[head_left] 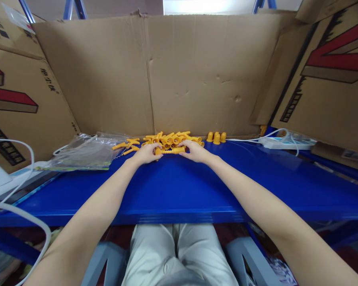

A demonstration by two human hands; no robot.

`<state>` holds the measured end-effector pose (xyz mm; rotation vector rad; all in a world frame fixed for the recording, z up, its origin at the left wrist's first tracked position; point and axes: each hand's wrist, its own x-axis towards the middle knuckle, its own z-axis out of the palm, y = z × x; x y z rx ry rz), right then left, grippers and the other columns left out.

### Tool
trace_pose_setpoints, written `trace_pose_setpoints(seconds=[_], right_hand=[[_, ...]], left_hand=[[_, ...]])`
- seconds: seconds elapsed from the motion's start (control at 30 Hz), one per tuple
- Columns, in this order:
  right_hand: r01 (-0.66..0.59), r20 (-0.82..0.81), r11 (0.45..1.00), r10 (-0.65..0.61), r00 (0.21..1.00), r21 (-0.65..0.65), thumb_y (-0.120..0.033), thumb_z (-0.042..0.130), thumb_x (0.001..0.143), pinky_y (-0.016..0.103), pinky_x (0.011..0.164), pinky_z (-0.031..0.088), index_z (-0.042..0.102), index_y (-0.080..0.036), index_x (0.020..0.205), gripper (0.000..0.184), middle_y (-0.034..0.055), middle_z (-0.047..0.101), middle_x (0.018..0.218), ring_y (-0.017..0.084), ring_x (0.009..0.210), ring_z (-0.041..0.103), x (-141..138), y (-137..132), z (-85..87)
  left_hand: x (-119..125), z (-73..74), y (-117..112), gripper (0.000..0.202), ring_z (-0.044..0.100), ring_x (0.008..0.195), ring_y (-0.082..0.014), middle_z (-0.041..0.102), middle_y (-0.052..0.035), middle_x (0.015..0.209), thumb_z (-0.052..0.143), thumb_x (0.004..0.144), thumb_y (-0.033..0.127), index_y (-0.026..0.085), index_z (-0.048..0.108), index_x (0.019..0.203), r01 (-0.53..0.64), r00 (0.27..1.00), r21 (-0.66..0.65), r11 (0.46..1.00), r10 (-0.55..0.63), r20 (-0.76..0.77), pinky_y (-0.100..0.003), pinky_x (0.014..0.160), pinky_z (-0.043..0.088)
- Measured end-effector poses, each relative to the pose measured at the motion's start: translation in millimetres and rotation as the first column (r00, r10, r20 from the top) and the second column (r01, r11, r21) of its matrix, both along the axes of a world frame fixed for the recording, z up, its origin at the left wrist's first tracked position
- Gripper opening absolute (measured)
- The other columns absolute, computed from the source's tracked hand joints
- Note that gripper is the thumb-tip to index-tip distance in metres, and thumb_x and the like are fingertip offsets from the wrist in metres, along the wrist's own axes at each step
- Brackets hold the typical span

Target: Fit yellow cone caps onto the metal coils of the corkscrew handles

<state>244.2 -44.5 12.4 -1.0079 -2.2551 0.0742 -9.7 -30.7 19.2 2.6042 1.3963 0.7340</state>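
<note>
In the head view my left hand [148, 153] is closed on the left end of a yellow plastic threaded piece [168, 151]. My right hand [195, 151] pinches its right end, where a smooth, thicker yellow sleeve [178, 150] sits in line with the thread. The piece lies level between both hands, low over the blue tabletop. Just behind it is a pile of similar yellow plastic parts [176, 140], several with round hollow ends facing me. Left of my left hand are a few loose yellow branched pieces [132, 141] and a thin chain [126, 149]. My fingers partly cover both ends.
Several yellow caps [216, 138] stand right of the pile. Clear plastic bags [89, 153] lie at left on the blue table [179, 190]. A white power strip [286, 143] with cables lies at right. Cardboard walls [197, 71] enclose the back and sides.
</note>
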Motion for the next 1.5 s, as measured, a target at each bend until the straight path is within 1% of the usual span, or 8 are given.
trace_pose_setpoints(seconds=[0.23, 0.53, 0.63, 0.77, 0.93, 1.13, 1.33, 1.5], right_hand=[[-0.043, -0.343, 0.981, -0.025, 0.939, -0.188, -0.032, 0.066, 0.079, 0.030, 0.066, 0.051, 0.058, -0.014, 0.106, 0.033, 0.0048, 0.062, 0.091, 0.013, 0.066, 0.058, -1.4, 7.4, -7.0], [-0.265, -0.443, 0.890, 0.081, 0.893, -0.371, -0.025, 0.075, 0.073, 0.032, 0.075, 0.056, 0.060, -0.018, 0.106, 0.037, 0.0047, 0.064, 0.098, 0.012, 0.071, 0.063, 1.6, 9.9, -8.3], [-0.286, -0.469, 0.844, 0.047, 0.882, -0.454, -0.032, 0.069, 0.082, 0.027, 0.064, 0.057, 0.062, -0.016, 0.093, 0.021, 0.0050, 0.066, 0.084, 0.012, 0.064, 0.064, 1.4, 1.8, -0.3], [-0.264, -0.510, 0.765, -0.097, 0.855, -0.588, -0.038, 0.053, 0.094, 0.019, 0.045, 0.048, 0.055, -0.017, 0.086, 0.023, 0.0040, 0.066, 0.071, 0.009, 0.047, 0.059, -4.3, -7.6, 7.3], [-0.236, -0.492, 0.720, -0.165, 0.855, -0.652, -0.039, 0.047, 0.097, 0.016, 0.037, 0.040, 0.048, -0.018, 0.085, 0.024, 0.0015, 0.065, 0.061, 0.007, 0.041, 0.056, -10.1, -11.6, 8.2], [-0.232, -0.438, 0.721, -0.109, 0.893, -0.653, -0.033, 0.067, 0.086, 0.017, 0.041, 0.044, 0.052, -0.016, 0.091, 0.023, 0.0047, 0.072, 0.075, 0.008, 0.047, 0.060, -4.4, -16.5, 14.1], [-0.171, -0.355, 0.683, -0.138, 0.925, -0.710, -0.059, 0.040, 0.093, 0.018, 0.031, 0.035, 0.057, -0.015, 0.072, 0.052, 0.0072, 0.064, 0.051, 0.009, 0.033, 0.051, -3.6, -15.7, 14.6], [-0.172, -0.340, 0.645, -0.144, 0.929, -0.744, -0.071, 0.033, 0.089, 0.018, 0.028, 0.033, 0.062, -0.015, 0.079, 0.064, 0.0069, 0.063, 0.049, 0.010, 0.032, 0.052, -0.1, -12.0, 10.7]], left_hand=[[3.5, 0.6, -1.9, 0.033, 0.050, 0.061, -0.0141, 0.055, 0.0030, 0.063, 0.061, 0.069, 0.030, 0.018, 0.062, 0.099, -0.055, 0.998, -0.019, 0.998, 0.056, 0.021, -0.025, 0.061, 0.036], [2.9, 6.3, -8.5, 0.022, 0.051, 0.060, -0.0146, 0.056, 0.0025, 0.059, 0.058, 0.064, 0.028, 0.019, 0.065, 0.084, -0.139, 0.990, -0.038, 0.990, 0.139, 0.001, -0.025, 0.058, 0.034], [3.1, 7.8, -10.6, 0.024, 0.050, 0.059, -0.0137, 0.057, 0.0029, 0.059, 0.057, 0.064, 0.028, 0.019, 0.065, 0.084, -0.100, 0.995, -0.015, 0.995, 0.100, 0.029, -0.024, 0.058, 0.035], [5.0, 8.2, -11.5, 0.025, 0.051, 0.060, -0.0138, 0.059, 0.0027, 0.060, 0.056, 0.065, 0.030, 0.019, 0.065, 0.086, -0.080, 0.995, -0.013, 0.997, 0.080, 0.051, -0.025, 0.060, 0.036], [5.3, 5.8, -9.2, 0.025, 0.053, 0.063, -0.0152, 0.059, 0.0016, 0.062, 0.058, 0.064, 0.030, 0.019, 0.066, 0.086, -0.116, 0.993, 0.007, 0.993, 0.116, 0.028, -0.025, 0.060, 0.037], [6.4, 6.9, -12.0, 0.026, 0.052, 0.060, -0.0151, 0.058, 0.0019, 0.058, 0.057, 0.065, 0.028, 0.018, 0.066, 0.087, -0.102, 0.994, -0.018, 0.995, 0.102, 0.028, -0.025, 0.061, 0.037], [9.7, 12.0, -18.8, 0.026, 0.054, 0.061, -0.0149, 0.061, 0.0016, 0.061, 0.056, 0.066, 0.028, 0.018, 0.065, 0.088, -0.089, 0.994, 0.021, 0.996, 0.088, 0.063, -0.025, 0.062, 0.039], [10.3, 11.3, -17.2, 0.024, 0.056, 0.064, -0.0159, 0.063, 0.0015, 0.062, 0.057, 0.066, 0.028, 0.019, 0.065, 0.086, -0.098, 0.994, 0.017, 0.995, 0.097, 0.053, -0.025, 0.063, 0.039]])
